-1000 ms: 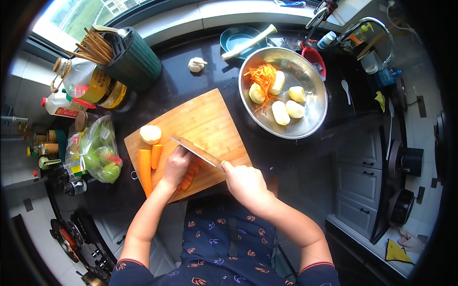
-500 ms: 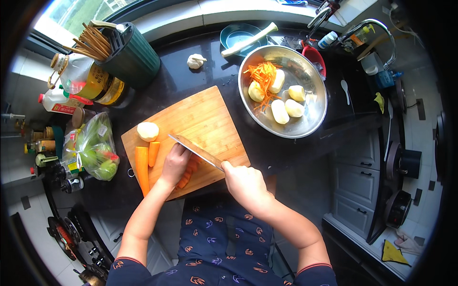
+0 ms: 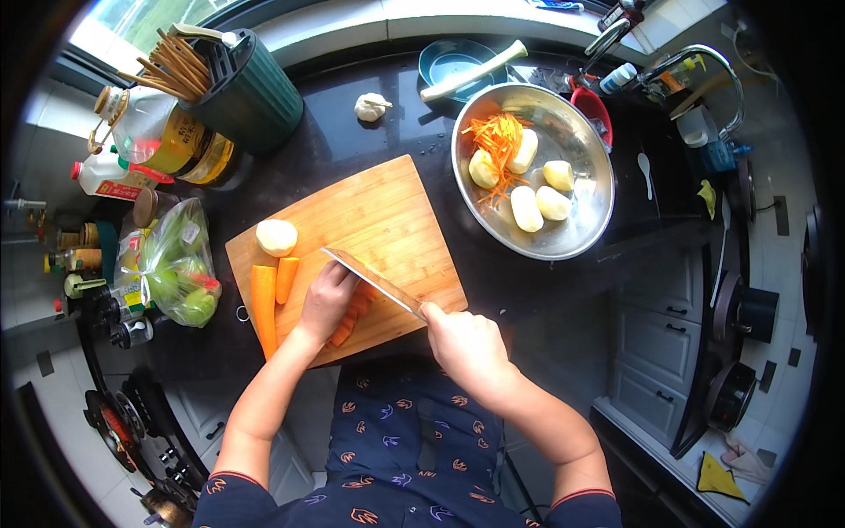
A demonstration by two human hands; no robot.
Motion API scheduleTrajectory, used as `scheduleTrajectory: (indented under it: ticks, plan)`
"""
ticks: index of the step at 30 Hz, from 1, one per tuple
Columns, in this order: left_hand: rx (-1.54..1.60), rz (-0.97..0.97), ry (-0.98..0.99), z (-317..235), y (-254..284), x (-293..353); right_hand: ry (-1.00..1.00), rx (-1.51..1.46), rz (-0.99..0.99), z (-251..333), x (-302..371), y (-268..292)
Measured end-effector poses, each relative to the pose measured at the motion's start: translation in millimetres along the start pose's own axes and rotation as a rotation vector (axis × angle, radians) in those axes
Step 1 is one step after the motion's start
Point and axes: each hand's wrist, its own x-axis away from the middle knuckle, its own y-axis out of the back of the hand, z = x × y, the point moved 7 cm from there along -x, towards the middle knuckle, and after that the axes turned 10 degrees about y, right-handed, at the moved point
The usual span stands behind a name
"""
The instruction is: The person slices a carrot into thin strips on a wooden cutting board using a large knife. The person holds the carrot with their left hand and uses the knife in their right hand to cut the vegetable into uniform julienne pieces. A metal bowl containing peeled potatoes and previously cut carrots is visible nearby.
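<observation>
My right hand (image 3: 469, 346) is closed round the handle of a kitchen knife (image 3: 378, 283). The blade slants up and left across the wooden cutting board (image 3: 387, 207), its tip close by the fingers of my left hand (image 3: 326, 301). Those fingers are curled down over sliced carrot (image 3: 349, 319), and they partly hide it. Along the board's left side lie a long carrot piece (image 3: 263, 308) and a shorter carrot piece (image 3: 286, 280). A peeled potato (image 3: 276, 238) sits just above them.
Right of the board stands a steel bowl (image 3: 585, 224) with peeled potatoes and carrot shreds. Behind are a garlic bulb (image 3: 371, 107) and a teal plate (image 3: 440, 62) under a pale stalk. A bagged green vegetable (image 3: 180, 277), an oil bottle (image 3: 158, 132) and a chopstick holder (image 3: 264, 97) stand left.
The whole view has shifted slightly, so the bowl and board appear a little further right. Both hands keep nearly the same places over the board, with the knife still at the carrot.
</observation>
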Motion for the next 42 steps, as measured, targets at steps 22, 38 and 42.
scheduleTrajectory:
  ticks: [22,38,42]
  plan:
    - [-0.108,-0.026,0.006,1,-4,5,-0.009,0.002,-0.057,-17,-15,-41]
    - [-0.142,-0.081,0.052,-4,-1,7,-0.064,-0.026,-0.030,-22,-14,-44]
    - [-0.158,-0.044,0.026,-4,0,6,-0.067,-0.040,-0.039,-24,-15,-41]
